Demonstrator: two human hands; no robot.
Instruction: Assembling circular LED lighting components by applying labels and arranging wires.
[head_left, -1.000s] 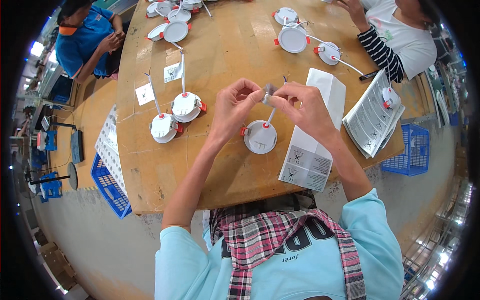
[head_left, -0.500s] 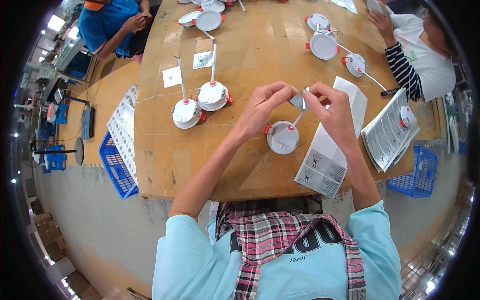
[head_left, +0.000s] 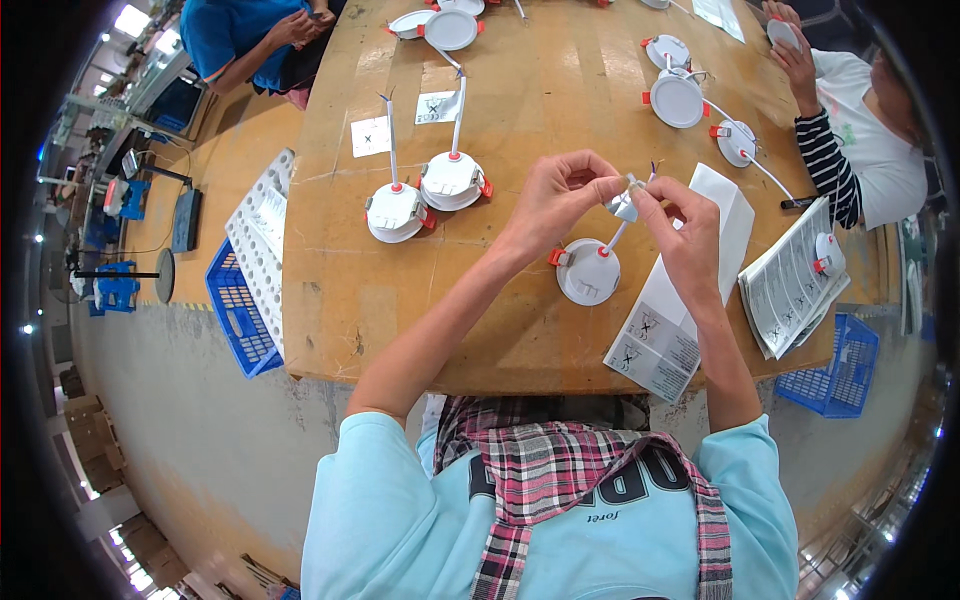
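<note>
My left hand [head_left: 570, 205] and my right hand [head_left: 684, 240] meet above the table, thumbs and fingers pinched on a small white label [head_left: 622, 207]. The label is at the upper part of a white cable [head_left: 615, 238]; fingers partly hide it, and I cannot tell if it is stuck round the cable. Thin wire ends show just above my right fingers. The cable runs down to a round white downlight [head_left: 588, 274] with red clips, lying on the table. Under my right forearm lies a strip of label sheet [head_left: 655, 345], white at its far end and printed near the edge.
Left of my hands stand two downlights [head_left: 395, 213] [head_left: 452, 182] with cables reaching away, beside flat labels [head_left: 371, 137]. A stack of label sheets [head_left: 790, 290] lies right. More downlights [head_left: 676, 101] sit farther off. Co-workers [head_left: 840, 150] flank the table; blue baskets [head_left: 238, 310] stand beside it.
The whole view has shifted a little, so the table things appear farther right. My fingertips have shifted on the label, which now faces more towards me; wire ends now show above my right hand.
</note>
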